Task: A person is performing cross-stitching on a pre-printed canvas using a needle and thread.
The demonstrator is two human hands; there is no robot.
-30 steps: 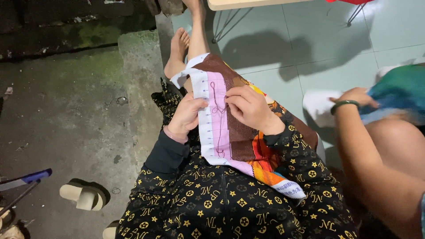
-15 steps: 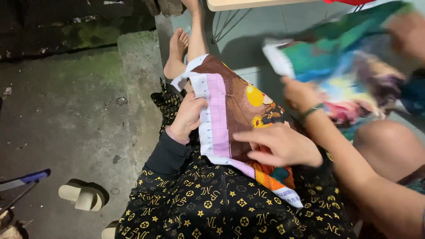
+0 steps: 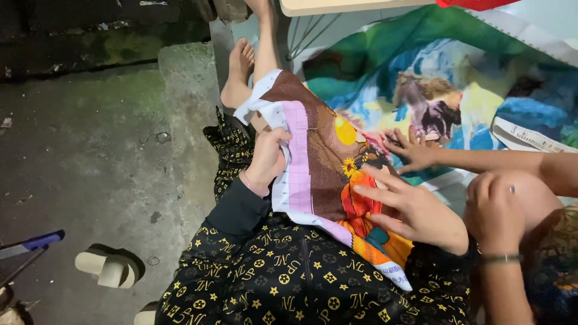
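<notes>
Smoothing a gridded, colourfully printed needlework cloth (image 3: 325,174) across the lap.
The left hand (image 3: 267,161) is pinching its lilac edge, keeping it taut, while the right hand (image 3: 415,210) is lying spread, flattening it.

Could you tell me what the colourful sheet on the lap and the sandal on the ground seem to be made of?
The colourful sheet looks like thin woven cloth with a matte printed picture and grid: it drapes and folds over the legs where the left hand grips its edge. The sandal seems to be foam or rubber, thick-soled, cream and dull.
</notes>
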